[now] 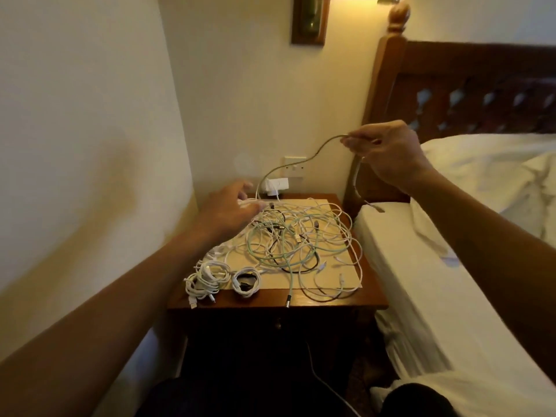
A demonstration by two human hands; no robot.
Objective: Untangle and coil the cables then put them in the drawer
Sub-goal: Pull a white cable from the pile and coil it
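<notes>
Bedside table (346,299) by bed (421,266), right hand (388,152) raised, fingers pinching one cable (319,152) above the tangle (301,242), left hand (228,212) fingers loosely spread at tangle's far-left edge

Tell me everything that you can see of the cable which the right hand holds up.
The cable is thin, pale grey and flexible. The right hand pinches it in the air, close to one end. From the fingers a short part hangs down to a small plug over the edge of the bed. The long part curves down and left into the tangle of cables on the nightstand, beside the left hand; whether that hand touches it is unclear.
</notes>
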